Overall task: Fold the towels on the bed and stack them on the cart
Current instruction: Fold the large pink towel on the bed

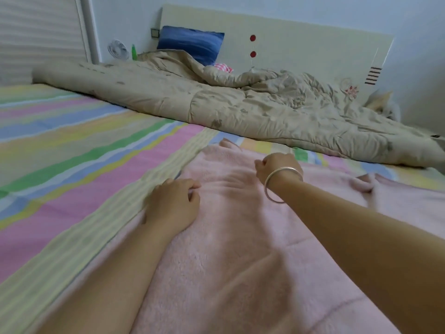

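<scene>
The left hand (173, 204) and right hand (277, 168) each pinched the pink towel (240, 266), which probably needed even outward tension to flatten ripples before folding.

We are seeing the striped sheet (72, 145) lying flat and open to the left of the pink towel (228, 249), while the rumpled beige quilt (240, 104) is heaping up along the far side, blocking any low reach toward the blue pillow (190, 43) and the headboard (301, 44).
</scene>
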Motion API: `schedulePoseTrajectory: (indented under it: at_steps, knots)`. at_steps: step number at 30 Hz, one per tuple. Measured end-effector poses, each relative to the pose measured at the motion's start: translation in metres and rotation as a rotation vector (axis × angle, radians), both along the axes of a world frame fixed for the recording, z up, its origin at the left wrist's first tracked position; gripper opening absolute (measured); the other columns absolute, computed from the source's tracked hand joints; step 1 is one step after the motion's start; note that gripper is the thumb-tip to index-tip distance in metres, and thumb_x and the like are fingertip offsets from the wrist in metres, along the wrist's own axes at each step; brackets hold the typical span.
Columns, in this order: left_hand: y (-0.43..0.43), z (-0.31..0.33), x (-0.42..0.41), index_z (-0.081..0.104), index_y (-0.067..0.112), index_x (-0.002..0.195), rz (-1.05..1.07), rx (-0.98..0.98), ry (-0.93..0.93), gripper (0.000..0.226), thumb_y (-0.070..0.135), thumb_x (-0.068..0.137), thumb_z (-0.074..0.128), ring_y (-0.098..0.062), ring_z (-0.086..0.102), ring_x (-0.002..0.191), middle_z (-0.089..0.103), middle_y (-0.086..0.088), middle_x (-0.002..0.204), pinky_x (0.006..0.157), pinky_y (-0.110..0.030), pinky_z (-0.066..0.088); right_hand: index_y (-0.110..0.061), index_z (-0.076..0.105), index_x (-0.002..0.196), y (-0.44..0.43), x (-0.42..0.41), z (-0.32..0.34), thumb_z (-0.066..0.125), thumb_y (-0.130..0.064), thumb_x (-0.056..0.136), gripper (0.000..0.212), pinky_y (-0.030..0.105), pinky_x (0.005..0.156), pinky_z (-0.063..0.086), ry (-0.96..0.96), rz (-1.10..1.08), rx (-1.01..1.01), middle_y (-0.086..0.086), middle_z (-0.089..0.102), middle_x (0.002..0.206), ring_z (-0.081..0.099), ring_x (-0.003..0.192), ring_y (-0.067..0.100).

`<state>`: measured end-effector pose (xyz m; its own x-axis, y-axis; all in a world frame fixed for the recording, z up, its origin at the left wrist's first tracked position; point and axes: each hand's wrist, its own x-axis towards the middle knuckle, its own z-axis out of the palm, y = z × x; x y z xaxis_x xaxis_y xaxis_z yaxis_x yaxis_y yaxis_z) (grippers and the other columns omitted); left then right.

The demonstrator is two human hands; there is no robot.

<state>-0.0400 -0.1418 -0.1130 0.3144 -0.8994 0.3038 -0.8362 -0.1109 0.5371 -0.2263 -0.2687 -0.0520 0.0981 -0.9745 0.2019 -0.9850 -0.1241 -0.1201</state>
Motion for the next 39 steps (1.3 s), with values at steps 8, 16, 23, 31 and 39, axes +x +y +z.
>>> schedulePoseTrajectory:
  at_steps: [8, 16, 23, 31, 39]
  knots:
    - [-0.005, -0.004, 0.000, 0.071, 0.029, 0.104, 0.046, -0.024, -0.057, 0.033, 0.035, 0.082, 0.048, -0.023, 0.060, 0.101, 0.070, 0.006, 0.103, 0.084, -0.035, 0.044, -0.017, 0.063, 0.113, -0.032, 0.051, 0.000, 0.046, -0.026, 0.091, 0.029, 0.034, 0.079, 0.043, -0.134, -0.027, 0.132, 0.010, 0.063, 0.111, 0.054, 0.107, 0.032]
    - [-0.053, 0.028, 0.010, 0.064, 0.015, 0.089, 0.131, 0.222, -0.079, 0.026, 0.036, 0.092, 0.049, -0.033, 0.063, 0.091, 0.068, -0.006, 0.094, 0.069, -0.035, 0.046, -0.011, 0.047, 0.132, -0.082, 0.070, -0.001, 0.040, -0.034, 0.099, 0.041, 0.037, 0.095, 0.040, -0.265, -0.054, 0.291, 0.014, 0.055, 0.130, 0.050, 0.120, 0.034]
    - [-0.112, 0.027, 0.028, 0.064, 0.025, 0.096, 0.100, 0.154, 0.055, 0.018, 0.041, 0.087, 0.061, -0.022, 0.060, 0.102, 0.064, 0.003, 0.103, 0.080, -0.038, 0.049, -0.020, 0.069, 0.104, -0.132, 0.083, -0.004, 0.048, -0.035, 0.093, 0.028, 0.031, 0.080, 0.046, -0.246, 0.012, 0.338, 0.008, 0.066, 0.103, 0.060, 0.092, 0.030]
    - [-0.151, 0.029, 0.035, 0.060, 0.030, 0.101, 0.033, 0.336, 0.633, 0.069, 0.078, 0.052, 0.070, -0.005, 0.065, 0.082, 0.069, 0.014, 0.089, 0.072, -0.031, 0.052, -0.017, 0.060, 0.112, -0.178, 0.116, 0.025, 0.039, -0.027, 0.098, 0.028, 0.030, 0.078, 0.035, -0.370, 0.023, 0.180, 0.008, 0.064, 0.116, 0.058, 0.108, 0.030]
    - [-0.194, 0.022, 0.067, 0.043, 0.018, 0.062, 0.120, 0.384, 0.219, 0.043, 0.047, 0.086, 0.064, -0.031, 0.059, 0.080, 0.052, 0.001, 0.071, 0.057, -0.032, 0.034, -0.010, 0.062, 0.115, -0.222, 0.172, 0.009, 0.041, -0.022, 0.100, 0.029, 0.030, 0.080, 0.038, -0.278, 0.057, 0.238, 0.013, 0.062, 0.120, 0.058, 0.109, 0.033]
